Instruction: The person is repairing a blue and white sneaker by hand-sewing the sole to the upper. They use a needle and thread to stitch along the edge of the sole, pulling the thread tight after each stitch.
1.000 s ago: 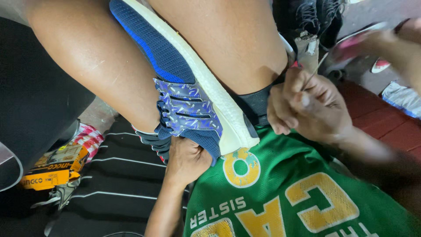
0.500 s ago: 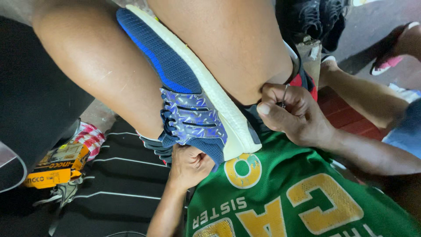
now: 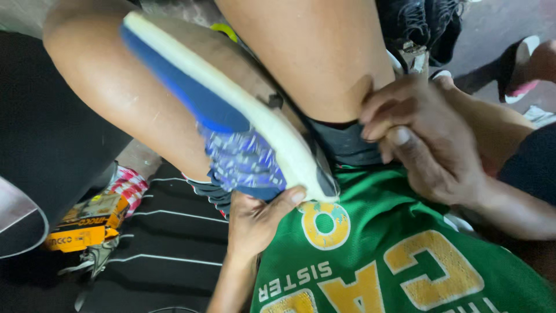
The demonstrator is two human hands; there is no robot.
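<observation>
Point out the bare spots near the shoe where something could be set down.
Free: striped black cloth between yellow box and left hand. Crowded: shoe wedged between the legs, left hand under its toe, right hand against the thigh.

The shoe (image 3: 231,133) has a blue upper, a purple-and-white patterned heel and a cream sole. Below it lies a green jersey (image 3: 399,261) with yellow lettering (white-edged). Left of the shoe sits black cloth (image 3: 168,255) with thin white stripes, and a yellow-orange box (image 3: 87,223).
</observation>
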